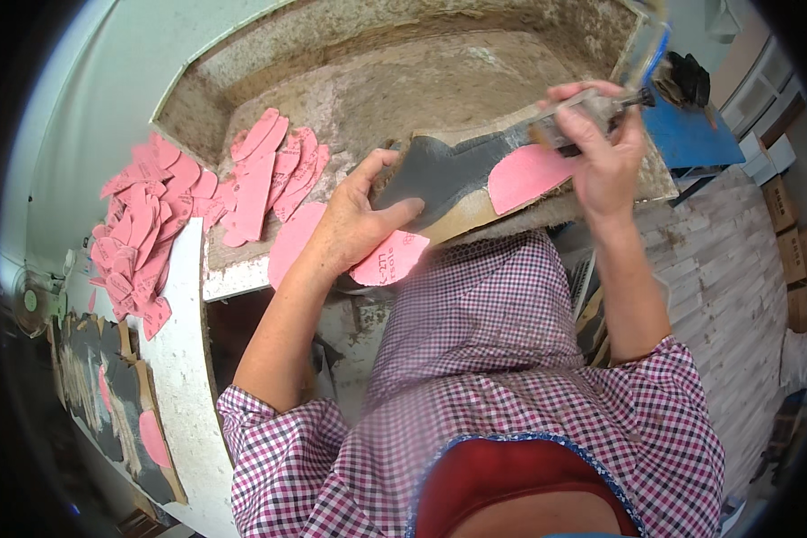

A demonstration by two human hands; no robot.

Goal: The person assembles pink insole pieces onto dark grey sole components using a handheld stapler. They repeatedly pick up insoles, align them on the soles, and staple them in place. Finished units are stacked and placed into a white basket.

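Note:
My left hand (354, 215) is closed on the left end of a flat dark grey panel (444, 175) with a tan border, its thumb on top. Across the right part of that panel lies a pink rounded piece (524, 177). A printed pink cut-out (393, 260) shows under my left palm, and a larger pink piece (294, 240) is partly behind my wrist. My right hand (601, 143) grips a grey metal spray gun (576, 121) with a black knob, above the panel's right end. Motion blurs the spray gun somewhat.
A residue-crusted tray (386, 99) with a raised back wall surrounds the work. Pink cut-outs (143, 224) are heaped at the left. More grey panels (108, 403) lie at lower left. A blue hose (659, 49) and a blue table (686, 134) are at right.

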